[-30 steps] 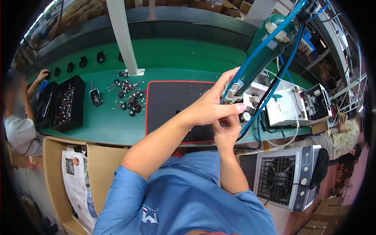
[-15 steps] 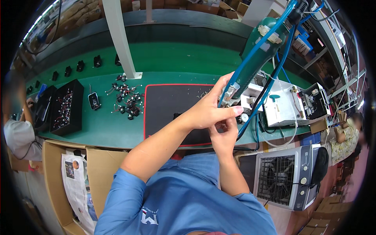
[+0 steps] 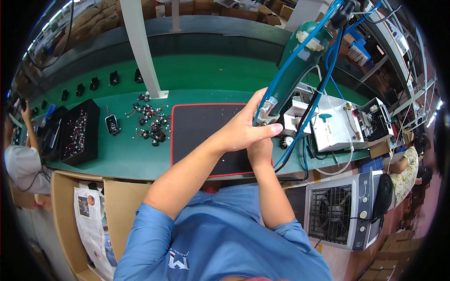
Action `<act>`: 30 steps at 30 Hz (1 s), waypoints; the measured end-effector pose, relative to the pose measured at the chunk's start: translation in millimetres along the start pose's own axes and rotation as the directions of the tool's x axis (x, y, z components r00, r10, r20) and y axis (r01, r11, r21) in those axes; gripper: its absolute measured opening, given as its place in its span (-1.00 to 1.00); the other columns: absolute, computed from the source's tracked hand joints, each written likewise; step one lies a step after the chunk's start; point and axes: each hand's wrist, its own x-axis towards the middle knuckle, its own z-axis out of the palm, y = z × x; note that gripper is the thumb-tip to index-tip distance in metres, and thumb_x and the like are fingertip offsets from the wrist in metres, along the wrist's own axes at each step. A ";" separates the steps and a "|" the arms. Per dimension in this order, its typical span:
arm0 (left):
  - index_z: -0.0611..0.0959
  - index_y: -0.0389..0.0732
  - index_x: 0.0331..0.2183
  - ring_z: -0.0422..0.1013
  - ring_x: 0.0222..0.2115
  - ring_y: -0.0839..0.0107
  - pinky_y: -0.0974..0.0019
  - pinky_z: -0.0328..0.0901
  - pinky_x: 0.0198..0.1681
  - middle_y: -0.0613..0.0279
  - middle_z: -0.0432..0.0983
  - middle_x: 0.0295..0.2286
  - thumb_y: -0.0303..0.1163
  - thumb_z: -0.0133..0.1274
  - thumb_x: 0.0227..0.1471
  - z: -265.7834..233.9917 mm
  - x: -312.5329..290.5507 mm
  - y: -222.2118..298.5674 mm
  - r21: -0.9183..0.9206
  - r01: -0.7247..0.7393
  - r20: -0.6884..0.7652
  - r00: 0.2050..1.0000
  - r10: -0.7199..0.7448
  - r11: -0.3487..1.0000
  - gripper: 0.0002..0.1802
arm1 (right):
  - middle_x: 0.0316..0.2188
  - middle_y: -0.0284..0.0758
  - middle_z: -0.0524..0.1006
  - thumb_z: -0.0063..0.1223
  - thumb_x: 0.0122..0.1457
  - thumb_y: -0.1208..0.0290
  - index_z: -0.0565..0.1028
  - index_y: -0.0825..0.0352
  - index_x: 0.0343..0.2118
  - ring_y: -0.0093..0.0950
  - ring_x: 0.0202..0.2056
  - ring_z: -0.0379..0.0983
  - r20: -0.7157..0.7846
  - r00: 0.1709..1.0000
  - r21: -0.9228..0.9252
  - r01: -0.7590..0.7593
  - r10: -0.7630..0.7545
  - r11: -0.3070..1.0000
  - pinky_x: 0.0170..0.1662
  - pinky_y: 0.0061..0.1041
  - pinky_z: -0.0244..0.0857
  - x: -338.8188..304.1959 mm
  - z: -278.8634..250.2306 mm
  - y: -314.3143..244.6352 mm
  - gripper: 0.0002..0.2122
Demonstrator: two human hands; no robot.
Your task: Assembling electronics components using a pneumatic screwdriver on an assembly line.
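A green, cylindrical power driver (image 3: 291,70) hangs tilted over the bench, with a blue hose along it and a metal lower end. My left hand (image 3: 247,127) is wrapped round that metal end, its thumb stretched across the near side. Just below, my right hand (image 3: 260,151) is raised close under the left one. Its fingers are hidden behind the left hand, so what they hold does not show. Beneath both hands lies a black mat (image 3: 197,126) with a red border, with a few tiny light bits on it.
Small wired parts (image 3: 152,119) lie heaped left of the mat, beside a small dark tray (image 3: 112,124) and a black box (image 3: 89,152) of similar parts. White-cased equipment (image 3: 335,136) stands right, above an air cooler (image 3: 330,213). A post (image 3: 140,47) rises behind. People sit at both sides.
My right hand has moved up behind the left; its thumb and fingertips no longer show. The driver and my left hand have shifted slightly left. At far left, another person's arm has risen.
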 end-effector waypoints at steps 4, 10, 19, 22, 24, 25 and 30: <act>0.06 -0.20 0.44 0.19 0.27 0.27 0.12 0.06 0.35 0.10 0.26 0.25 -0.21 0.33 0.09 -17.1 -13.0 7.5 0.036 -0.005 0.022 1.000 0.004 0.999 0.08 | -0.16 -0.07 0.62 0.10 0.23 0.57 0.57 0.32 -0.02 -0.03 -0.19 0.58 -0.037 0.986 -0.017 0.164 -0.164 0.986 -0.13 -0.14 0.49 -26.4 -56.2 -22.8 -0.75; 0.15 -0.15 0.43 -0.03 0.41 0.02 -0.01 -0.06 0.44 -0.03 0.04 0.37 -0.04 0.56 -0.29 -93.4 -96.7 -1.5 0.623 -0.019 0.107 0.992 -0.061 0.782 0.37 | -0.18 -0.18 0.59 0.23 0.27 0.46 0.44 0.51 0.12 -0.32 -0.23 0.59 -0.530 0.807 0.515 0.550 -0.260 0.657 -0.04 -0.39 0.45 7.7 -155.4 -107.2 -0.59; 0.33 -0.10 0.33 0.25 0.25 0.09 0.00 0.05 0.32 0.07 0.31 0.20 -0.13 0.57 -0.37 -78.6 -132.7 -55.9 0.863 0.160 -0.128 0.987 -0.100 0.479 0.23 | -0.43 -0.31 0.56 -0.17 0.44 -0.17 0.46 0.40 0.01 -0.55 -0.43 0.51 -0.204 0.960 0.948 0.242 -0.193 0.205 -0.29 -0.55 0.40 109.1 -122.9 -151.7 -0.41; 0.43 -0.16 0.22 0.35 0.15 0.12 0.05 0.12 0.23 0.10 0.43 0.08 -0.12 0.55 -0.30 -77.7 -133.4 -63.2 0.850 0.141 -0.136 0.990 -0.047 0.507 0.06 | -0.51 -0.33 0.50 -0.36 0.39 -0.36 0.47 0.46 -0.01 -0.50 -0.48 0.49 -0.181 0.973 0.943 0.212 -0.140 0.256 -0.36 -0.54 0.38 97.5 -116.6 -160.3 -0.23; 0.47 -0.19 0.15 0.40 0.08 0.14 0.12 0.14 0.13 0.11 0.48 0.02 -0.10 0.53 -0.25 -74.1 -136.8 -61.6 0.840 0.135 -0.152 0.988 -0.011 0.525 -0.05 | -0.38 -0.27 0.56 -0.42 0.39 -0.37 0.49 0.39 -0.08 -0.55 -0.47 0.42 -0.102 0.988 0.969 0.125 -0.117 0.214 -0.38 -0.54 0.35 82.8 -109.2 -157.6 -0.25; 0.47 -0.19 0.15 0.40 0.08 0.14 0.12 0.14 0.13 0.11 0.48 0.02 -0.10 0.53 -0.25 -72.9 -137.6 -59.6 0.836 0.146 -0.162 0.987 -0.016 0.529 -0.05 | -0.32 -0.22 0.57 -0.45 0.38 -0.39 0.48 0.40 -0.05 -0.54 -0.49 0.42 -0.094 0.985 0.964 0.127 -0.147 0.234 -0.40 -0.54 0.35 77.7 -107.2 -152.3 -0.22; 0.48 -0.18 0.15 0.40 0.05 0.17 0.11 0.11 0.11 0.13 0.47 0.02 -0.08 0.50 -0.19 -71.1 -138.3 -56.4 0.878 0.074 -0.109 0.993 0.047 0.473 -0.09 | -0.27 -0.13 0.58 -0.47 0.36 -0.42 0.36 0.50 0.18 -0.50 -0.46 0.45 -0.191 0.944 0.956 0.241 -0.269 0.169 -0.43 -0.53 0.36 72.4 -102.7 -141.6 -0.11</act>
